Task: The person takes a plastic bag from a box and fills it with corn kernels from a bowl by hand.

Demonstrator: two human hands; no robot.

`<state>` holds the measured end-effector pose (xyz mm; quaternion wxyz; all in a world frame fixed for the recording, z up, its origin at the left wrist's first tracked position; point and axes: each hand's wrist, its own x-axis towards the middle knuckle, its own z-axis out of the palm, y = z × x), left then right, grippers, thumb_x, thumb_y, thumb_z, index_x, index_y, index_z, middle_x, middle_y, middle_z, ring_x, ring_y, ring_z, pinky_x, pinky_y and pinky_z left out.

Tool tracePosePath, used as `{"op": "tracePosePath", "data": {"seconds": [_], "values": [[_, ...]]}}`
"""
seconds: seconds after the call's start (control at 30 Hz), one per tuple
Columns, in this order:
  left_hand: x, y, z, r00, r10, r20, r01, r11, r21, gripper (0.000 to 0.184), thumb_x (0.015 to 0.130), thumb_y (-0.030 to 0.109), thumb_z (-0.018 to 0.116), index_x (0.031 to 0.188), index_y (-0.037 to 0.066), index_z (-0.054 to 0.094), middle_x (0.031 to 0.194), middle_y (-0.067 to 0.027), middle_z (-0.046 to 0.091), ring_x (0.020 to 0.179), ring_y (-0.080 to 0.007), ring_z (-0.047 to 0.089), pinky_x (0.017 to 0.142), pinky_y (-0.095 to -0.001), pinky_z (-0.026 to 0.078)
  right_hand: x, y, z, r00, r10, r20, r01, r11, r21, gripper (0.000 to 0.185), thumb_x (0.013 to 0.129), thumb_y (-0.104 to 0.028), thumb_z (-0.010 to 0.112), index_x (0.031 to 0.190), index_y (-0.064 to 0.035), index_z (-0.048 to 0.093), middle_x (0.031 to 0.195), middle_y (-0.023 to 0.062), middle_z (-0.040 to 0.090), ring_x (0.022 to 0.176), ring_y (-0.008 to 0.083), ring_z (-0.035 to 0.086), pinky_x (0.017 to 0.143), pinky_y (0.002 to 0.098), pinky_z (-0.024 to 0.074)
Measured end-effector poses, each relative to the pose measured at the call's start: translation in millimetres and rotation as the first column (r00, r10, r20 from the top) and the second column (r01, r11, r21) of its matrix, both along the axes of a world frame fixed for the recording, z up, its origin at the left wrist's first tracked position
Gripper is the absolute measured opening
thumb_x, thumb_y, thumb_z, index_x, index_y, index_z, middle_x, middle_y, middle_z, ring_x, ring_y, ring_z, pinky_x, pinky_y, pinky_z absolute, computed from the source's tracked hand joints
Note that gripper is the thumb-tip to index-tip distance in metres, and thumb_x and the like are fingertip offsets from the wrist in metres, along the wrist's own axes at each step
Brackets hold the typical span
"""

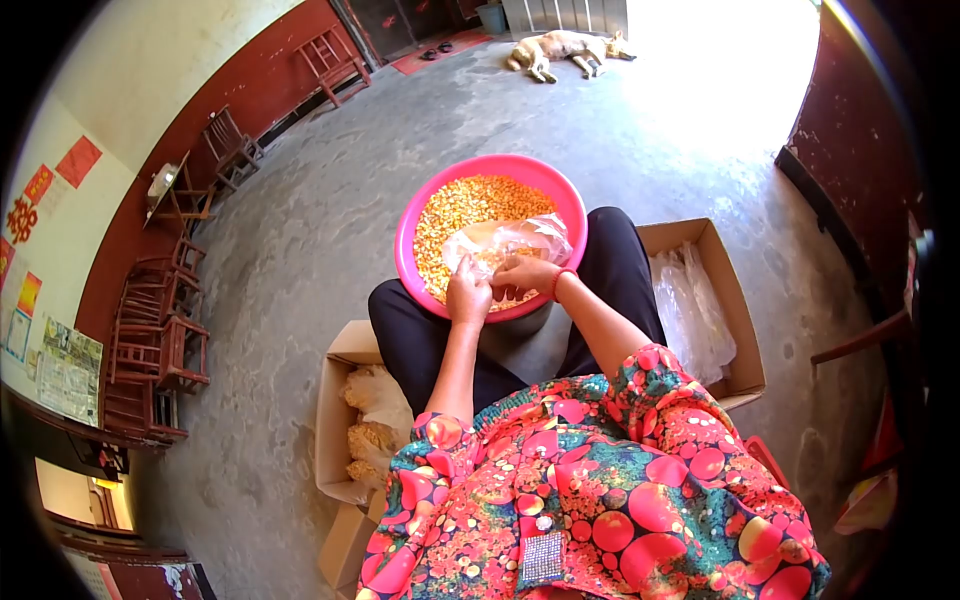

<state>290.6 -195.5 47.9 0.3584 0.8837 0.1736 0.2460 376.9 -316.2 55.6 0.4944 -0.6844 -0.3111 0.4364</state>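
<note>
A pink basin point(407, 225) full of loose yellow-orange corn kernels point(480, 195) stands between my knees. Over its near side lies a clear plastic bag point(545, 232) with some kernels showing through it. My left hand point(467, 293) pinches the bag's near end. Close beside it, my right hand point(527, 274), with a red band at the wrist, has its fingers closed on the same end. The exact grip of the fingertips is partly hidden.
At my left, a cardboard box point(328, 420) holds filled bags of kernels point(372, 450). Another cardboard box point(742, 300) at my right contains clear plastic bags point(690, 310). Wooden chairs point(160, 350) line the left wall, and a dog point(565, 50) lies on the floor ahead.
</note>
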Motion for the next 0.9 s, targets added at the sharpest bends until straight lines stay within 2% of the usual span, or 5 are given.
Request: {"op": "tracePosePath", "data": {"seconds": [0.13,0.2,0.37,0.63,0.9], "values": [[0,-1,-1,1.0,-0.004,0.018,0.003,1.0,0.014,0.041,0.068,0.004,0.05,0.109,-0.004,0.049,0.094,-0.0221,0.058,0.088,-0.0312,0.057,0.076,-0.0348,0.045,-5,9,-5,0.904,0.225,0.363,-0.18,0.972,-0.153,0.024,0.07,-0.023,0.051,0.079,-0.0074,0.066,0.078,0.0094,0.064,0.067,0.02,0.06,0.065,0.0301,0.0464],[1,0,-1,1.0,0.004,0.009,-0.004,1.0,0.008,0.039,0.07,0.004,0.049,0.108,-0.004,0.05,0.094,-0.0221,0.058,0.088,-0.031,0.058,0.076,-0.0346,0.045,-6,17,-18,0.731,0.313,0.606,-0.168,0.944,-0.285,0.026,0.068,-0.022,0.051,0.084,-0.0086,0.066,0.084,0.0126,0.063,0.077,0.0262,0.059,0.073,0.034,0.0442],[4,4,-7,0.998,-0.016,0.053,0.017,0.999,-0.03,0.036,0.071,0.001,0.045,0.106,-0.004,0.052,0.097,-0.0217,0.058,0.091,-0.0301,0.057,0.077,-0.0335,0.045,-2,21,-31,0.748,0.308,0.588,-0.192,0.948,-0.253,0.03,0.067,-0.022,0.051,0.09,-0.0079,0.064,0.089,0.0156,0.061,0.082,0.0285,0.058,0.075,0.0371,0.0432],[1,3,-6,0.999,-0.02,0.049,0.02,1.0,-0.007,0.038,0.071,0.002,0.041,0.107,0.0,0.053,0.099,-0.0202,0.057,0.091,-0.0319,0.056,0.078,-0.0366,0.044,-3,30,-30,0.681,0.442,0.584,-0.178,0.873,-0.453,0.038,0.072,-0.025,0.05,0.103,-0.006,0.059,0.108,0.0132,0.055,0.102,0.0277,0.051,0.088,0.0361,0.0375],[1,3,-9,0.997,-0.036,0.066,0.036,0.999,0.003,0.041,0.069,0.001,0.041,0.108,0.0,0.053,0.099,-0.0199,0.057,0.087,-0.0314,0.057,0.074,-0.0363,0.045,-3,25,-31,0.728,0.412,0.548,-0.224,0.898,-0.378,0.034,0.074,-0.031,0.051,0.094,-0.006,0.062,0.09,0.0147,0.061,0.083,0.027,0.058,0.076,0.0353,0.0418]]}}
